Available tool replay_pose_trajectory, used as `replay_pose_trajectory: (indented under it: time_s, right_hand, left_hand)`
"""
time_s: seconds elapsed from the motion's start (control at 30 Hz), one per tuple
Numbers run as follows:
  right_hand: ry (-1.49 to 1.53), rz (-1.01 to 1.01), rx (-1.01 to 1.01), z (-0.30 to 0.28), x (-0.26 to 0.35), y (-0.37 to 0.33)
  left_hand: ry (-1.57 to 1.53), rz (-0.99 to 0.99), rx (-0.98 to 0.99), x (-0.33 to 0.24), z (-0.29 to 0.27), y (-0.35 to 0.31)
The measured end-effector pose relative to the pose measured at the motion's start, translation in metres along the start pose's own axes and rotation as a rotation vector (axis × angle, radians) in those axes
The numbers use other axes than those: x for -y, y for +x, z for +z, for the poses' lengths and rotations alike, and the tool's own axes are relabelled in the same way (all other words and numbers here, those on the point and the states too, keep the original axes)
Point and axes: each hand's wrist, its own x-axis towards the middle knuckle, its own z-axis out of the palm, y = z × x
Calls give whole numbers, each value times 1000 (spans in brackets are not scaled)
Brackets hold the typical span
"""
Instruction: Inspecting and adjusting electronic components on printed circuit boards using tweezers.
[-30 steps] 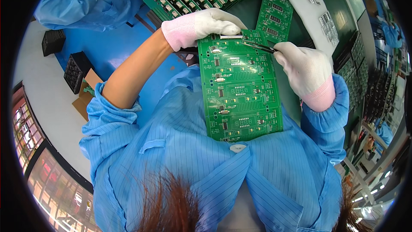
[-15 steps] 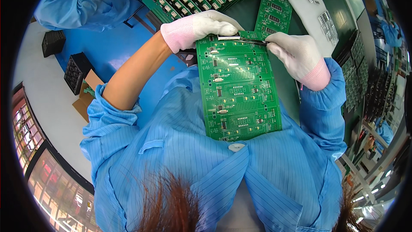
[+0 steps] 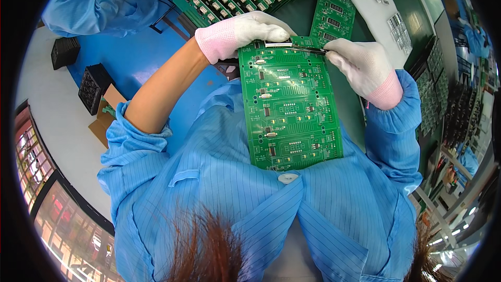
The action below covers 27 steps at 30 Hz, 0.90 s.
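Green circuit board (image 3: 289, 109) gripped at its far edge by gloved left hand (image 3: 245, 31), black tweezers (image 3: 308, 48) pinched in gloved right hand (image 3: 362, 68), tips laid on board's top edge, smaller board (image 3: 334, 15) lying on green worktop (image 3: 412, 15) beyond.

The right hand (image 3: 365, 70) now sits higher and closer to the far edge of the green circuit board (image 3: 289, 109) than a second ago, when it lay lower beside the board's right edge. The thin dark tool (image 3: 308, 48) it pinches lies flatter along that far edge, its tip nearer the small white strip (image 3: 278, 44) under the left hand (image 3: 245, 31). The board itself tilts slightly more upright against the blue coat.
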Motion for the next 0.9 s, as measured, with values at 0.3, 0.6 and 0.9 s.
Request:
replay_pose_trajectory:
  time_s: [0.3, 0.6, 0.9]
  right_hand:
    - [27, -48, -24, -1, -1, -4]
    - [-118, -7, -45, 5, 16, -8]
    - [-38, 32, 30, 15, 5, 8]
  left_hand:
    - [-37, 15, -38, 5, 2, 4]
    - [-16, -35, 31, 4, -6, 3]
    - [-98, -133, 43, 13, -10, -2]
